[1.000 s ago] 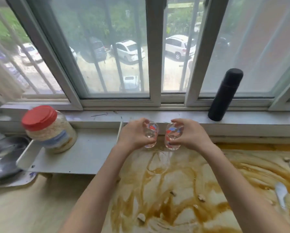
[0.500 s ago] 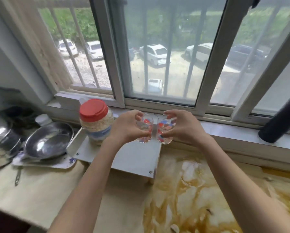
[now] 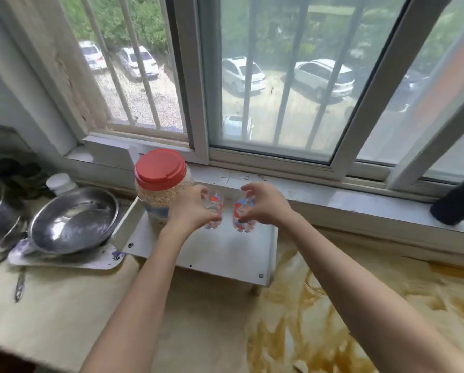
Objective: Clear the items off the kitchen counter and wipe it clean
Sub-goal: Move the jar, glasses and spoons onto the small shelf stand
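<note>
Two small clear glasses with red and blue print are in my hands over a white raised shelf (image 3: pixel 214 254). My left hand (image 3: pixel 190 211) grips the left glass (image 3: pixel 215 211). My right hand (image 3: pixel 263 204) grips the right glass (image 3: pixel 242 215). Both glasses are upright, a little apart, their bases at or just above the shelf surface; I cannot tell if they touch it. The counter (image 3: pixel 359 313) to the right is smeared with brown sauce and crumbs.
A red-lidded jar of grains (image 3: pixel 161 184) stands on the shelf beside my left hand. A steel bowl (image 3: pixel 72 222) on a tray, a pot and a white bottle (image 3: pixel 60 183) sit at left. A black flask (image 3: pixel 456 203) rests on the windowsill at right.
My hands carried both glasses left from over the stained counter to the white shelf by the jar, and the glasses moved slightly apart. My view has turned left.
</note>
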Demonstrator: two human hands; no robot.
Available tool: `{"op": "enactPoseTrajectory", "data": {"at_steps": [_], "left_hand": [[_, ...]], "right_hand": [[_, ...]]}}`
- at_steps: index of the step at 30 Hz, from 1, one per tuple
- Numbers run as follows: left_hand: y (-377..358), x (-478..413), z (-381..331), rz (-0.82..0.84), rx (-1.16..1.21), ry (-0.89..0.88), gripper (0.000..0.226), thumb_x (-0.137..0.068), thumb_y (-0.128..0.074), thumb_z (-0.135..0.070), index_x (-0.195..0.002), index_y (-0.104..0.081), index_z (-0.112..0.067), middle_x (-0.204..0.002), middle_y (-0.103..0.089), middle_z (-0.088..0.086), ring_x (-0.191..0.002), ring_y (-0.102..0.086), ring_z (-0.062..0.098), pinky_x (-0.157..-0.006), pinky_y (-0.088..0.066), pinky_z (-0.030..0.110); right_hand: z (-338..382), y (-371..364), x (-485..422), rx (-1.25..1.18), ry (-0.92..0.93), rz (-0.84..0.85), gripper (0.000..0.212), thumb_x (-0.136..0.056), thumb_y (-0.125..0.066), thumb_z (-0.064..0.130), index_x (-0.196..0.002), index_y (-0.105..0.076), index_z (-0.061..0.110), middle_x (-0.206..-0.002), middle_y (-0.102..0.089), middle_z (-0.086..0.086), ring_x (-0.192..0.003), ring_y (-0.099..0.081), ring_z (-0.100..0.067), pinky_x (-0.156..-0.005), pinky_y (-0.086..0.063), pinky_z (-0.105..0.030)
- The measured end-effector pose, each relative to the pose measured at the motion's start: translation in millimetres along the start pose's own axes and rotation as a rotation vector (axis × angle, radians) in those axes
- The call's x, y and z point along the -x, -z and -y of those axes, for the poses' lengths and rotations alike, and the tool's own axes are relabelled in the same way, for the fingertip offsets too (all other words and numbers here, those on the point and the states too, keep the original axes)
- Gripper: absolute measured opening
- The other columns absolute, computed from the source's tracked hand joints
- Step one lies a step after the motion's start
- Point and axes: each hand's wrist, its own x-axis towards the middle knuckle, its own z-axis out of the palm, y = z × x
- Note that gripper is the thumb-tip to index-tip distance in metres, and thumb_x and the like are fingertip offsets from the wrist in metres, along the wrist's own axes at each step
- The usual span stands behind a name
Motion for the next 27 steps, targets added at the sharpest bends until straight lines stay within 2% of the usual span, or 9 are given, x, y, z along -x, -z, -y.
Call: {"op": "enactPoseTrajectory", "data": {"at_steps": [3,12,18,22,27], "left_hand": [[-10.7,-3.7,16.0,0.036,0.011,0.043,0.075,-0.057,-0.087,-0.036,-0.124,-0.060,-0.014,-0.116,-0.066,0.002,-0.103,-0.061,0.020,-0.085,-0.053,0.035],[-27.2,-10.3,37.7,0.053,0.014,0.041,0.071,-0.061,-0.085,-0.037,-0.122,-0.058,-0.013,-0.116,-0.065,0.004,-0.101,-0.062,0.023,-0.084,-0.054,0.038],[-31.6,-17.3,40.0,0.055,0.052,0.035,0.079,-0.067,-0.084,-0.035,-0.135,-0.051,-0.011,-0.127,-0.062,0.006,-0.112,-0.059,0.024,-0.090,-0.051,0.040],[-35.1,-21.6,38.1,0.006,0.056,0.050,0.090,-0.072,-0.082,-0.032,-0.147,-0.039,-0.007,-0.144,-0.051,0.011,-0.130,-0.050,0.027,-0.102,-0.045,0.040],[-41.9,-20.5,34.5,-0.101,0.010,0.010,0.076,-0.079,-0.078,-0.028,-0.142,-0.044,-0.003,-0.143,-0.051,0.011,-0.131,-0.049,0.027,-0.099,-0.045,0.036]], "right_hand": [[-1.1,-18.5,-8.6,-0.018,-0.020,0.018,0.079,-0.059,-0.085,0.018,-0.132,-0.055,0.020,-0.120,-0.064,0.000,-0.106,-0.061,-0.016,-0.088,-0.054,-0.036],[-3.3,-52.1,-20.2,0.033,-0.029,0.028,0.082,-0.058,-0.087,0.023,-0.133,-0.053,0.021,-0.125,-0.063,0.001,-0.110,-0.060,-0.016,-0.090,-0.053,-0.036],[-2.8,-57.8,-25.9,0.019,-0.038,0.024,0.082,-0.061,-0.086,0.021,-0.135,-0.051,0.021,-0.127,-0.061,0.002,-0.111,-0.059,-0.015,-0.088,-0.054,-0.035],[-0.1,-60.0,-31.7,0.003,-0.037,0.022,0.083,-0.063,-0.084,0.017,-0.137,-0.049,0.021,-0.130,-0.059,-0.001,-0.115,-0.057,-0.019,-0.092,-0.052,-0.037],[0.0,-60.9,-38.4,-0.009,-0.046,0.011,0.083,-0.064,-0.084,0.017,-0.139,-0.047,0.021,-0.133,-0.057,-0.003,-0.118,-0.055,-0.022,-0.095,-0.051,-0.041]]}}
